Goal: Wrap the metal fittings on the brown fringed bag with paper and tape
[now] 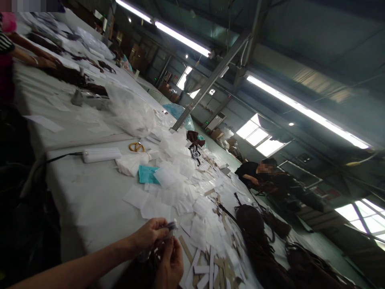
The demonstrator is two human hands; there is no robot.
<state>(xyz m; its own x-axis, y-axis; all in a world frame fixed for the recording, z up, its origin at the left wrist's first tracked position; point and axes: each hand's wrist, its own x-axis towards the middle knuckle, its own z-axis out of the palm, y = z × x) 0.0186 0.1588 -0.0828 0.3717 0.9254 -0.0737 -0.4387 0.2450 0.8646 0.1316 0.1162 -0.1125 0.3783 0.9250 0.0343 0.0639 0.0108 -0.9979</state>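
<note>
Near the bottom middle, my left hand [150,237] reaches in from the lower left, thumb and fingers pinched on a small greyish-white wrapped piece [171,226]. Just below it, my right hand [171,263] is closed, its fingertips pinching the same piece from underneath. What lies inside the wrapping is too small and dim to make out. Dark brown material [135,273] lies below both hands, mostly in shadow.
On the white table [90,192] are thin white sheets [168,196], card strips [207,269], a teal packet [148,174], yellow-handled scissors [136,147] and a corded white device [101,155]. Dark brown bags [252,228] lie right. Other people [255,172] work nearby.
</note>
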